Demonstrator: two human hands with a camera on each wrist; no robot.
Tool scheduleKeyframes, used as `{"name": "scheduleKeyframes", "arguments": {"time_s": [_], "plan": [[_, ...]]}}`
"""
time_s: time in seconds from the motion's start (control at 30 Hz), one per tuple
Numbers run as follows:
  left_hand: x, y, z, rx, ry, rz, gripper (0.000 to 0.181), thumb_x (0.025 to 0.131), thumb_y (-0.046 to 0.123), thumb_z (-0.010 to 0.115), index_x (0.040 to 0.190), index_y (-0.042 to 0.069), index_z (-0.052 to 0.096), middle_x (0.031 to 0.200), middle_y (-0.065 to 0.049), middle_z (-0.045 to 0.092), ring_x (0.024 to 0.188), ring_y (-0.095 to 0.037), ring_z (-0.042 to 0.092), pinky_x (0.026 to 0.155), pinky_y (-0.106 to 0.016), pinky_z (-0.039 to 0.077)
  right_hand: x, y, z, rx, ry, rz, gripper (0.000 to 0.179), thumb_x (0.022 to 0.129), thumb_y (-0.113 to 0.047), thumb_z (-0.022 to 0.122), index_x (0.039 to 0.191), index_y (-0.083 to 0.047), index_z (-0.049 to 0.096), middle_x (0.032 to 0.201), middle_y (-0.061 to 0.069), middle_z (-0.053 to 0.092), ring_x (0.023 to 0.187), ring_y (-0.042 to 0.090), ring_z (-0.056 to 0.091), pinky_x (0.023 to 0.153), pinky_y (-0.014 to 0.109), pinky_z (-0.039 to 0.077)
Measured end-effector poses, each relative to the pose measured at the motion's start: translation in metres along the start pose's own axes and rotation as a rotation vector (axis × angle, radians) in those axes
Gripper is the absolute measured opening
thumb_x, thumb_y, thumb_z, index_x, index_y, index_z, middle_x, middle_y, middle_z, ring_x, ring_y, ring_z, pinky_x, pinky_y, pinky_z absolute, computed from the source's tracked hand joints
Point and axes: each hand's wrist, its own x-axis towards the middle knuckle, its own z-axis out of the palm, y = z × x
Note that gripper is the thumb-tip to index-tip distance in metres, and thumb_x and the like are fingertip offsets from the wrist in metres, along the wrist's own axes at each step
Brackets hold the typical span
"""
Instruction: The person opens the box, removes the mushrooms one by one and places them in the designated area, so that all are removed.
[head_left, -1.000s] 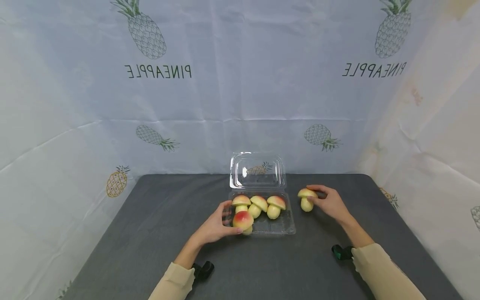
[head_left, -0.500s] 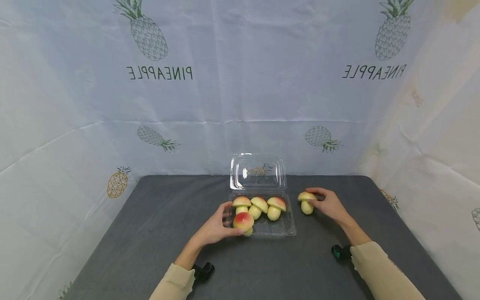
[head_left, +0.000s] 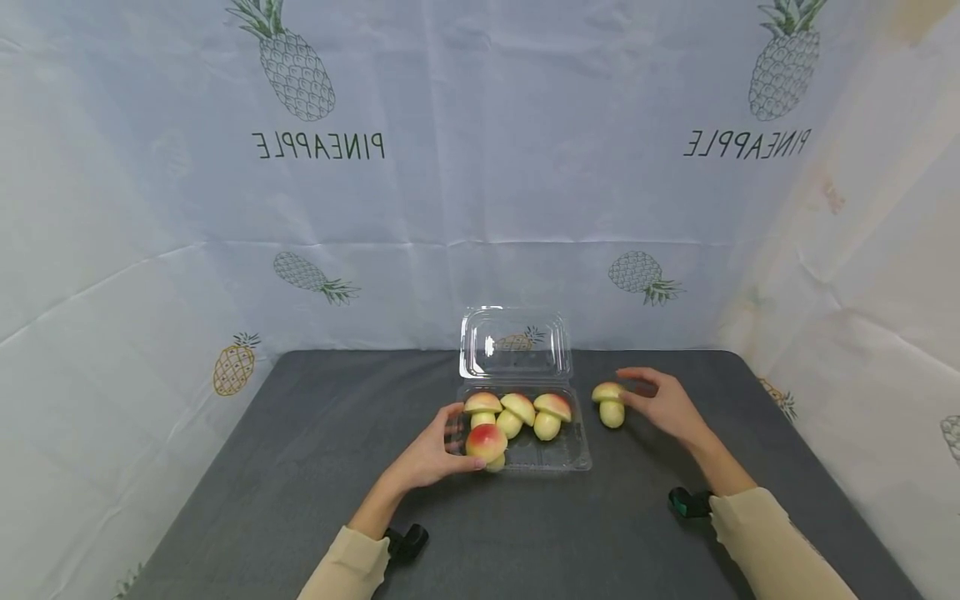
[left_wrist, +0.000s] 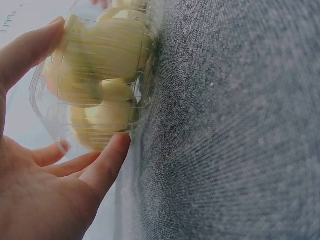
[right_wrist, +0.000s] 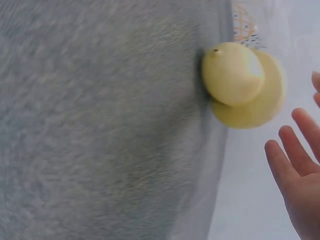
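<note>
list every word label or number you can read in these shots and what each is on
"PINEAPPLE", mirrored: backdrop cloth, upper left.
"PINEAPPLE", mirrored: same cloth, upper right.
Lettering at the left wrist view's upper left: too small and blurred to read fully.
Clear container and mushroom shapes: no text I can make out.

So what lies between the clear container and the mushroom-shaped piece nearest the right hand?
In the head view, only a narrow strip of bare dark tabletop lies between the clear container and the mushroom-shaped piece.
</note>
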Motion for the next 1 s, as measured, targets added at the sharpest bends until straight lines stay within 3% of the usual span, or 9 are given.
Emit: {"name": "scheduleKeyframes", "arguments": {"time_s": [0.57, 0.7, 0.87, 1.0], "plan": [[0.000, 0.000, 0.001, 0.014, 0.010, -0.004, 0.102, 0.083, 0.034, 0.086, 0.159, 0.006, 0.024, 0.158, -0.021, 0.032, 0.137, -0.042, 0.046, 0.105, -0.055, 0.047, -0.008, -0.040, 0.007, 0.001, 0.074, -0.142, 0.039, 0.099, -0.019, 0.069, 0.136, -0.005, 0.062, 0.139, 0.019, 0.057, 0.129, 0.045, 0.051, 0.105, 0.064, 0.042], [0.001, 0.001, 0.000, 0.019, 0.007, -0.004, 0.103, 0.083, 0.035, 0.086, 0.159, 0.006, 0.023, 0.159, -0.021, 0.030, 0.137, -0.043, 0.045, 0.105, -0.055, 0.048, -0.009, -0.046, 0.012, -0.010, 0.094, -0.176, 0.038, 0.100, -0.019, 0.069, 0.134, -0.006, 0.063, 0.135, 0.016, 0.060, 0.126, 0.042, 0.054, 0.104, 0.057, 0.046], [0.001, 0.001, 0.001, 0.009, 0.015, -0.018, 0.103, 0.083, 0.035, 0.086, 0.159, 0.006, 0.023, 0.159, -0.022, 0.031, 0.137, -0.043, 0.046, 0.105, -0.056, 0.048, -0.013, -0.054, 0.016, -0.006, 0.065, -0.165, 0.037, 0.100, -0.020, 0.069, 0.135, -0.008, 0.063, 0.134, 0.014, 0.061, 0.126, 0.039, 0.057, 0.099, 0.035, 0.053], [0.001, -0.001, 0.001, 0.013, 0.004, -0.016, 0.103, 0.083, 0.036, 0.086, 0.159, 0.007, 0.022, 0.159, -0.020, 0.030, 0.138, -0.042, 0.046, 0.105, -0.055, 0.048, -0.017, -0.060, 0.020, 0.018, 0.043, -0.165, 0.037, 0.099, -0.018, 0.070, 0.134, -0.008, 0.064, 0.133, 0.015, 0.062, 0.125, 0.041, 0.058, 0.095, 0.030, 0.055]]}}
